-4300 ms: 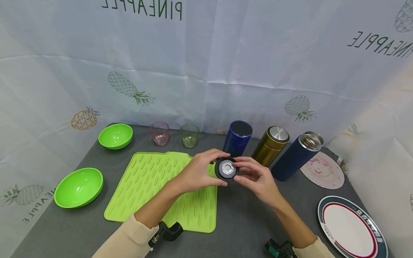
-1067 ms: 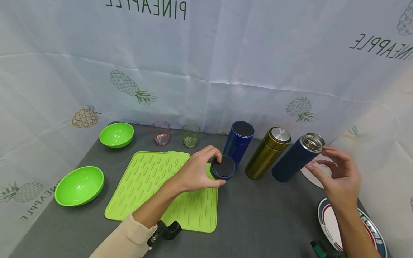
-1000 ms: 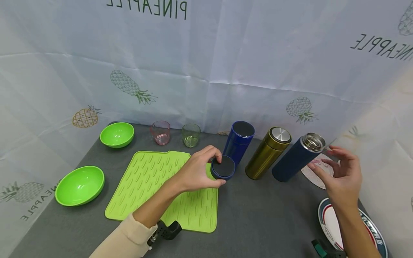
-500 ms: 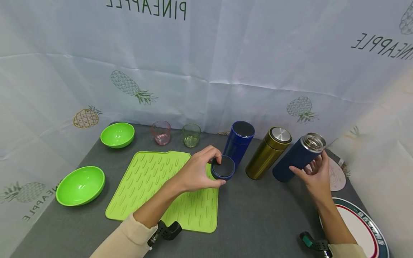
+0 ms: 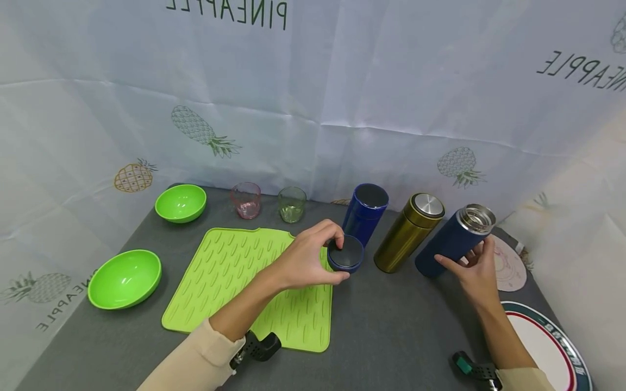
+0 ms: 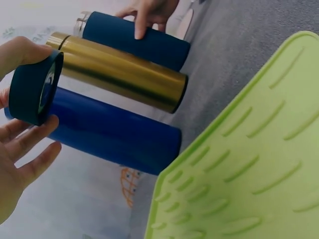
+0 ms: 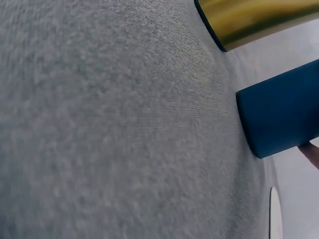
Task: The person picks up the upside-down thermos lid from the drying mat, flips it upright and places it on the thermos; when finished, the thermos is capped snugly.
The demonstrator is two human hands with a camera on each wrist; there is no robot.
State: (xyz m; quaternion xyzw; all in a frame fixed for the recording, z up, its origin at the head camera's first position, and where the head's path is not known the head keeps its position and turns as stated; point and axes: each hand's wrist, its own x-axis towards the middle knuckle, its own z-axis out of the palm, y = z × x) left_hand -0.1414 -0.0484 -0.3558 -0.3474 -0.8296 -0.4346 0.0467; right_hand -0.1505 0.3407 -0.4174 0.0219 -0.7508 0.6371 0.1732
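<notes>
Hands at work among three flasks, two green bowls, two glasses: left hand (image 5: 305,260) grips navy lid (image 5: 345,254) above mat edge; right hand (image 5: 473,274) clasps open navy flask (image 5: 452,239) standing on the surface.

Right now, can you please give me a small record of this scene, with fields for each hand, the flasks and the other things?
left hand: left hand holds the lid
right hand: right hand grips the navy flask
navy flask: no lid on, steel mouth bare
other flasks: blue flask and gold flask, both upright
mat: green mat under the left hand
also there: two green bowls, two glasses, plate
</notes>
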